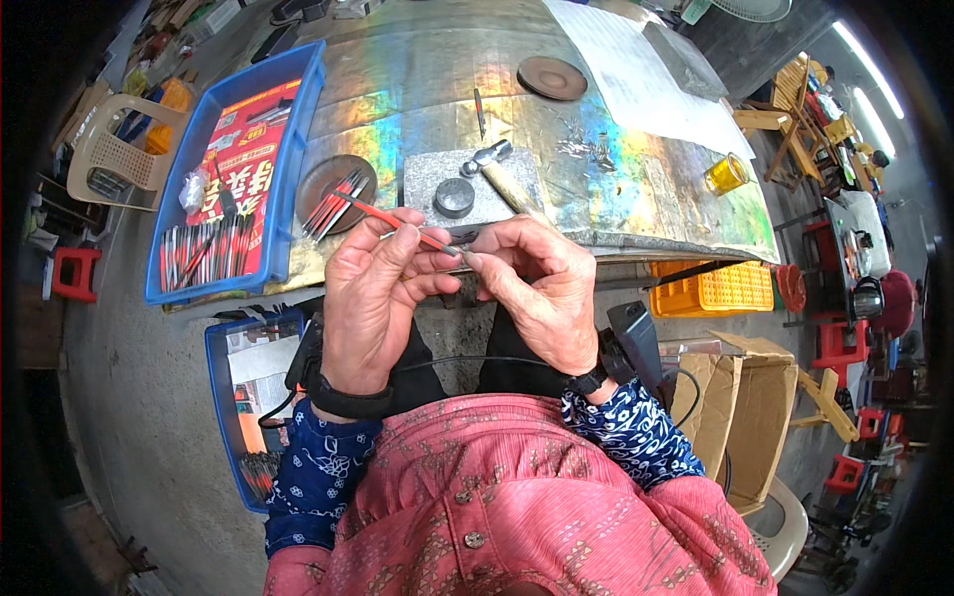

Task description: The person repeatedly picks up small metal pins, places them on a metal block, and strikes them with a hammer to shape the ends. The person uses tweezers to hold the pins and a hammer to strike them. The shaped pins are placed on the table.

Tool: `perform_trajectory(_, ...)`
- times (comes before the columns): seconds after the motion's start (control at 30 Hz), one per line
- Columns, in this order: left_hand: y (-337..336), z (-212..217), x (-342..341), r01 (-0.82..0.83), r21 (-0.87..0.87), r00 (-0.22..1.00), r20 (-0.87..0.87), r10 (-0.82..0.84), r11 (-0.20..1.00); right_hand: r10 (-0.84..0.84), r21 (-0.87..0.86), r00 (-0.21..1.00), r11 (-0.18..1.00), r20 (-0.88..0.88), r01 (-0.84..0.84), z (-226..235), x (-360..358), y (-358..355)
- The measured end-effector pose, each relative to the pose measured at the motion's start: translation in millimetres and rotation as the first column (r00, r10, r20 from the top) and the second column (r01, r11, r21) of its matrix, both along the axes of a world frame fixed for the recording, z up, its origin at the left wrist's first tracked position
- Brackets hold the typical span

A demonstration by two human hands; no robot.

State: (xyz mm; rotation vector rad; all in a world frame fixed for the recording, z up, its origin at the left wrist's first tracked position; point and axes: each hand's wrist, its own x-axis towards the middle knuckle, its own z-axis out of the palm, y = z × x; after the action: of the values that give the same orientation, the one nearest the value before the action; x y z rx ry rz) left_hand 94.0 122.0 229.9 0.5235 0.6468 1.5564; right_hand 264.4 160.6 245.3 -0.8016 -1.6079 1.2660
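My left hand (373, 298) pinches a thin red-and-black stick (373, 211), slanting down to the right in front of me. At its dark lower end the thumb and fingertips of my right hand (537, 283) are closed; any small part between them is hidden. Just beyond my hands, several similar sticks (333, 207) lie on a round brown dish (311, 182). Beside it is a speckled stone block (422, 171), bearing a round black piece (454, 198) and a hammer (507, 187) with a pale handle.
A blue tray (316, 74) at the left holds more sticks (207, 250) and a red printed sheet (260, 139). Farther right are a brown disc (552, 77), white paper (636, 84) and a yellow jar (726, 174). A cardboard box (765, 397) stands to my right.
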Motion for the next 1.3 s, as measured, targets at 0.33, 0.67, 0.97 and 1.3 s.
perform_trajectory(0.33,0,2,2,-0.025,0.024,0.999,-0.034,0.026,0.999,-0.04,0.058,0.999,0.998,0.024,0.039,0,-3,-1)
perform_trajectory(0.67,-1,-2,12,-0.141,0.064,0.979,-0.137,0.149,0.988,-0.195,0.076,0.981,0.978,0.005,0.194,-13,-16,-6)
perform_trajectory(0.97,7,-13,10,-0.15,0.039,0.974,-0.169,0.154,0.988,-0.227,0.25,0.965,0.95,0.132,0.189,-18,-20,3)
perform_trajectory(1.3,42,-22,-4,-0.111,0.083,0.965,-0.231,0.127,0.99,-0.4,0.633,0.861,0.765,0.315,0.124,-14,0,31)
